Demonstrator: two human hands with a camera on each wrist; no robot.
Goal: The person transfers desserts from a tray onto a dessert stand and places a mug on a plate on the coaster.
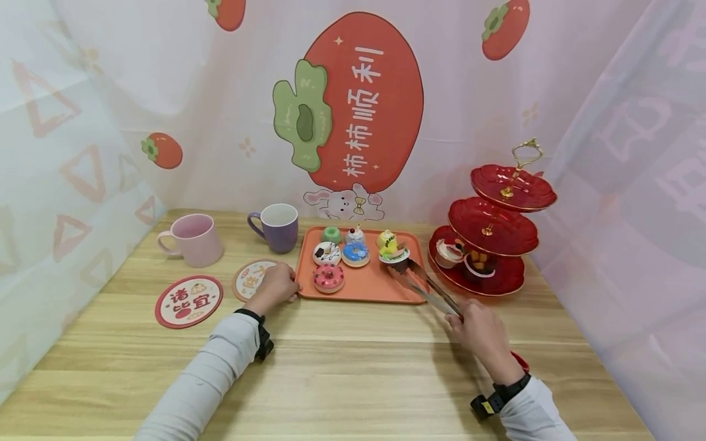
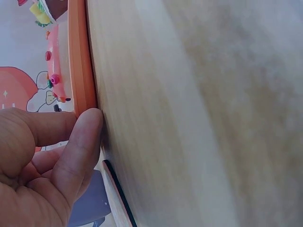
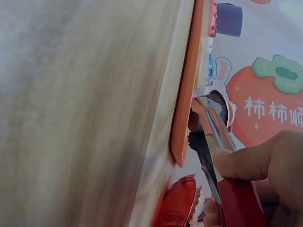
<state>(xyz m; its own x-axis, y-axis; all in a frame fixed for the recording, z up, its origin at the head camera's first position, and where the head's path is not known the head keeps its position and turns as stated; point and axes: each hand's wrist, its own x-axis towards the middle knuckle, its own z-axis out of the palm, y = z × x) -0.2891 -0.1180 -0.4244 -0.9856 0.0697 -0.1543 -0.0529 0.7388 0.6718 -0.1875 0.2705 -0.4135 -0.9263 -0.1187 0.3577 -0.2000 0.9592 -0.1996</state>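
While your right hand (image 1: 478, 334) curls round the red-handled end of the tongs (image 1: 432, 289), their metal tips sit either side of a chocolate cupcake (image 1: 394, 254) topped with yellow and green, at the right end of the orange tray (image 1: 380, 288). From the right wrist view the tips look closed on the cupcake's dark cup, though the blur there makes that hard to confirm. Your thumb (image 3: 248, 158) presses down on the upper arm of the tongs.

Your left hand (image 1: 276, 285) rests at the tray's near left corner, fingers loosely curled, with the thumb (image 2: 78, 151) lying against the tray's edge and gripping nothing.

On the tray, moving out from the cupcake, you have a blue-iced doughnut (image 1: 355, 253), a white doughnut with dark stripes (image 1: 326, 252), a pink doughnut (image 1: 328, 277) nearest your left hand, a small green cake (image 1: 331, 234) and a little white cake (image 1: 355, 235) along the far side.

Just right of the tray stands a red three-tier stand (image 1: 510, 233) with gold trim; its lowest tier already carries two small desserts (image 1: 463, 257). Left of the tray, a round coaster (image 1: 249, 277) lies partly under your left hand, a second coaster (image 1: 189, 301) sits further left, and a purple mug (image 1: 276, 227) and a pink mug (image 1: 193, 239) stand behind them on the wooden counter (image 1: 353, 380).
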